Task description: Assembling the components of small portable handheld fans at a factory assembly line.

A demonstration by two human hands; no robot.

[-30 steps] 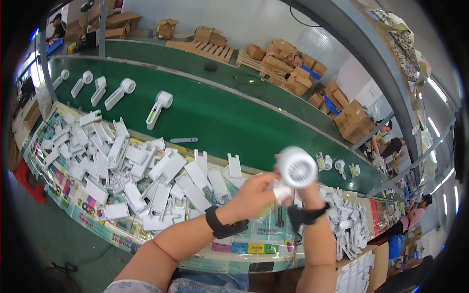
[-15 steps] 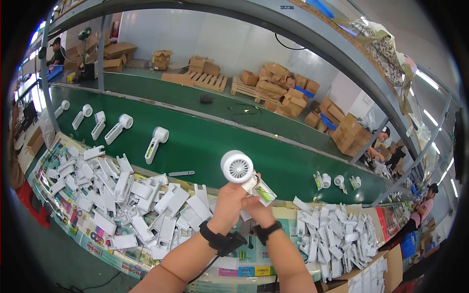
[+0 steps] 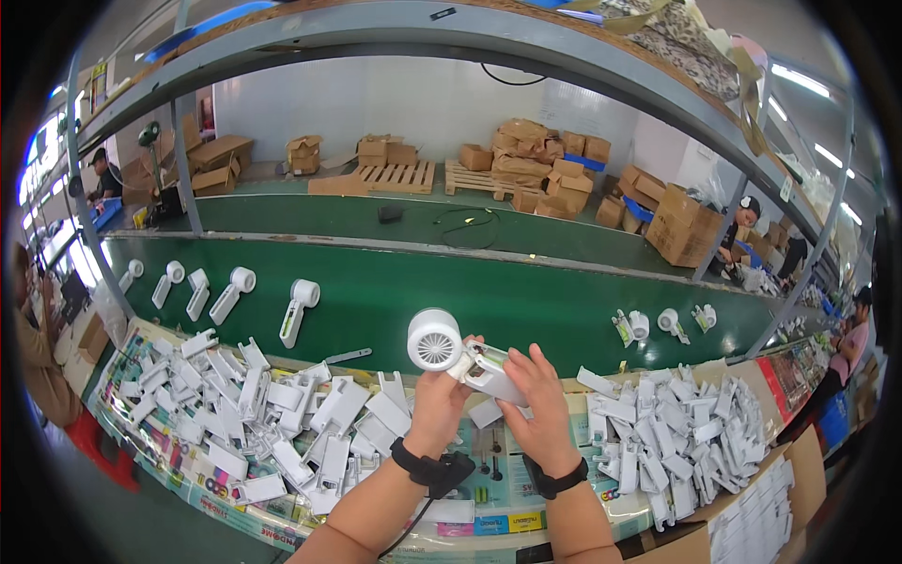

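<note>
Above the near edge of the belt I hold a white handheld fan [image 3: 436,339] with a round grilled head. My left hand [image 3: 438,412] is closed around the fan where its head meets the handle. My right hand [image 3: 542,410] grips the handle's free end [image 3: 498,376] between thumb and fingers, with one finger raised. Yellow-green shows inside the handle, partly covered by a white part. A loose white piece [image 3: 486,412] lies on the bench between my wrists. White plastic housings [image 3: 282,395] are heaped left of my arms, and slimmer white parts [image 3: 672,428] to the right.
On the green conveyor belt [image 3: 395,310], several white fans [image 3: 299,310] lie at left and three open units [image 3: 673,323] at right. A carton [image 3: 752,517] of white parts stands at lower right. A metal shelf frame [image 3: 376,38] spans overhead. Other people sit or stand at both sides.
The fan has shifted slightly left in the picture. My right hand has moved from beneath the handle to its right end and its fingers have spread. The view has turned slightly.
</note>
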